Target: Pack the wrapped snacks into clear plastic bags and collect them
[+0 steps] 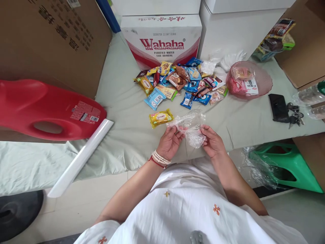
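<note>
Between my two hands a clear plastic bag (194,130) is stretched out, crumpled and see-through, above the near edge of the cloth-covered table. My left hand (169,140), with a beaded bracelet at the wrist, pinches the bag's left side. On its right side, my right hand (211,139) grips the film between thumb and fingers. A yellow wrapped snack (161,117) lies just beyond my left fingers. Farther back, a heap of small wrapped snacks (177,79) in blue, brown and yellow packs spreads across the cloth.
A white Wahaha box (162,40) stands behind the heap. To the right are a pink bowl (264,79) with packets inside, a black case with keys (279,107) and clear bottles. At left lie a red jug (45,105) and a white roll (81,159); a green stool (286,166) is below right.
</note>
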Tool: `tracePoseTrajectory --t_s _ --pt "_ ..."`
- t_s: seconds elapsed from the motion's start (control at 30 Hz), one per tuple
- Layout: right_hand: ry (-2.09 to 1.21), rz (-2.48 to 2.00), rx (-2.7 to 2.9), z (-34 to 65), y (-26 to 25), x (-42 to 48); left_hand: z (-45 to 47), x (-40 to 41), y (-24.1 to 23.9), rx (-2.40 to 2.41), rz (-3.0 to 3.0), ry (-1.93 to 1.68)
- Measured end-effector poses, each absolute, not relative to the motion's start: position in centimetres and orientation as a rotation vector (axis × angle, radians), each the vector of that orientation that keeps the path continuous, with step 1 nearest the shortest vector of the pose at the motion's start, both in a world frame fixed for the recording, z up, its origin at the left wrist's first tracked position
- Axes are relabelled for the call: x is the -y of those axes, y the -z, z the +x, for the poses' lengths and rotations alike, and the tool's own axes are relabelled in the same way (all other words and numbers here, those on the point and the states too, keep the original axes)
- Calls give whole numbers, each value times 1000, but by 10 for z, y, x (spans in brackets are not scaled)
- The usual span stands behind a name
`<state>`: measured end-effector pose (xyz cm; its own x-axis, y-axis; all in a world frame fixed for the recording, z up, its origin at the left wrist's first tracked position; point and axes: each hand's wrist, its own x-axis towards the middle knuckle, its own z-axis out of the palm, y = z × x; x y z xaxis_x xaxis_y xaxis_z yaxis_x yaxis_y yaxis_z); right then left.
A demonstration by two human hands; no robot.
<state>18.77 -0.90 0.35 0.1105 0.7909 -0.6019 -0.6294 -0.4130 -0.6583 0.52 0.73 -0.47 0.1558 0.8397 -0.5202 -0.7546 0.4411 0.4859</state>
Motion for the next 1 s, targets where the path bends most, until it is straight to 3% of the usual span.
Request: tracePoseTrajectory --t_s 0.3,0.5,0.67,1.0 --pt "-1325 -1339 350 208 -3 23 -16 -23 -1 -979 285 -1211" --pt "-1270 -1454 485 239 -13 24 -29 -22 -5 -1170 834 -984" --pt "-1082 -1424 678 246 -6 25 -25 -15 -7 -1213 750 -812" --pt "-920 -1635 888 238 9 36 -15 -5 10 -1585 1022 -936"
